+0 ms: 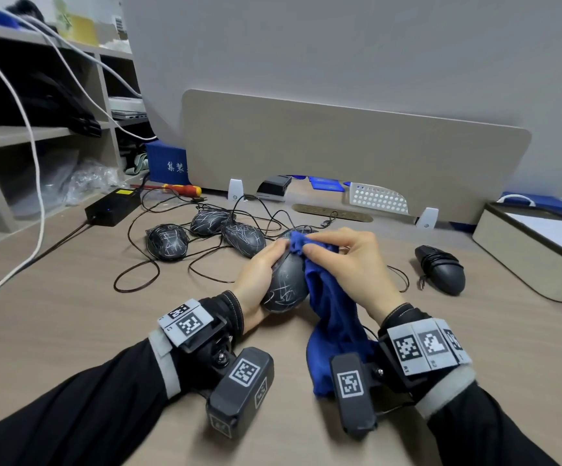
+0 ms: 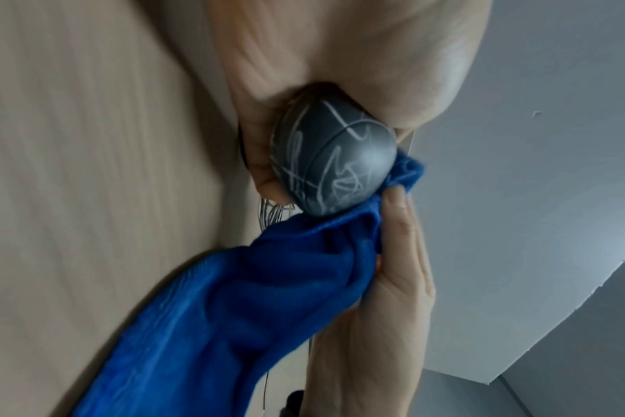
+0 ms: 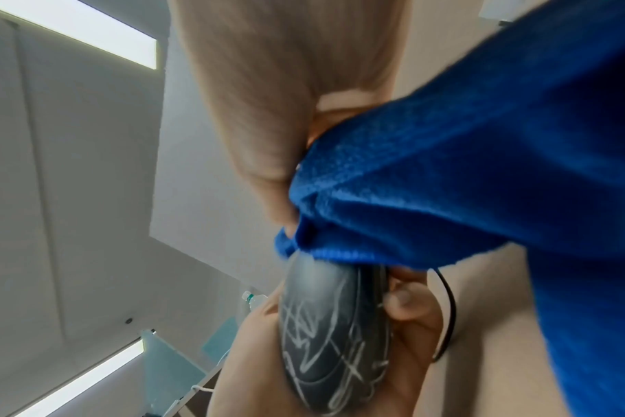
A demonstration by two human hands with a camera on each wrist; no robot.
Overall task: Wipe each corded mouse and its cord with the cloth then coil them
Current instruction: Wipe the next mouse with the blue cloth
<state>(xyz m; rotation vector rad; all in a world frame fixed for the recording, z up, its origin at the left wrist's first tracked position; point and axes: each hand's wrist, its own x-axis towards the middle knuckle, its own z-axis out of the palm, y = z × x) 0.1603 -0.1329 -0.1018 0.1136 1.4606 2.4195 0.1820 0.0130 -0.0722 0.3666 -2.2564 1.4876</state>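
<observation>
Cord tangle (image 1: 205, 250) ahead — right side (image 1: 474, 331) seemingly open

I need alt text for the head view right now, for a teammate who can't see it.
Left hand grips a scribble-marked mouse above the desk while the right hand rubs it with a blue cloth. Three more marked mice lie behind among loose cords; one coiled mouse sits right.

The held mouse (image 1: 284, 280) is dark grey with white scribbles, the cloth (image 1: 335, 317) deep blue. Three scribbled mice (image 1: 168, 242) lie on a pale wood-grain desk (image 1: 71, 317); one wrapped mouse (image 1: 441, 269) is plain black.
</observation>
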